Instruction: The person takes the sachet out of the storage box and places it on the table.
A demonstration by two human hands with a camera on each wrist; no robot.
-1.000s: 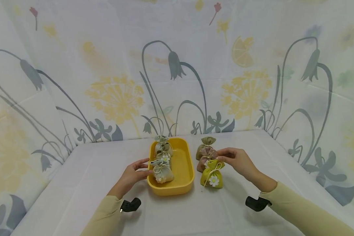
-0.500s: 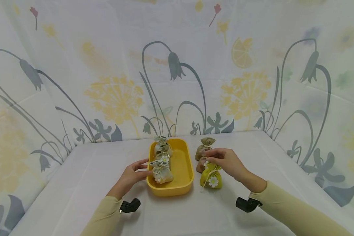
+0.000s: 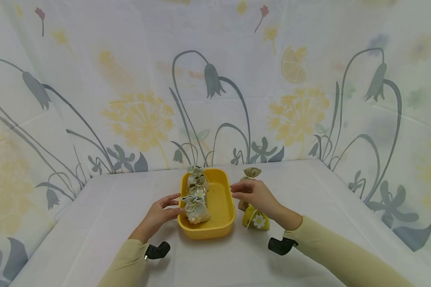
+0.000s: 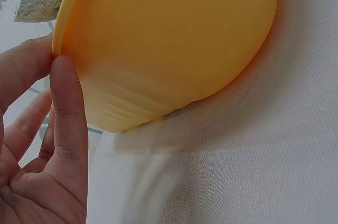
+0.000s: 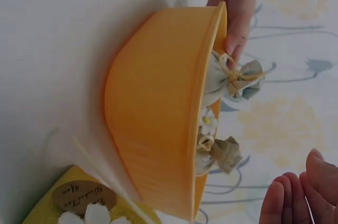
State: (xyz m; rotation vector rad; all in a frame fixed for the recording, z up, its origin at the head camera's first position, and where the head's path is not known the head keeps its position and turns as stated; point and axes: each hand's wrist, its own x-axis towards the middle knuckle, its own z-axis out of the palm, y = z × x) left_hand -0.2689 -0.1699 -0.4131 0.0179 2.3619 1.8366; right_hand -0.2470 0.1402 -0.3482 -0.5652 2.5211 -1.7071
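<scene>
My left hand pinches the left rim of a yellow plastic tub, thumb outside in the left wrist view. Three pale drawstring pouches stand in a row along the tub's left side: a front pouch, a middle pouch and a back pouch. My right hand hovers near the tub's right rim, fingers relaxed and holding nothing. Beneath and behind it are a yellow-green pouch with a white flower, a mostly hidden brownish pouch and an olive-brown pouch.
A white cloth covers the table. Behind it hangs a flower-printed curtain. Black wrist cameras sit below both hands, including the right camera.
My right hand has moved left from beside the brownish pouch, across the row of pouches, to the tub's right rim. The left hand, tub and pouches stay put.
</scene>
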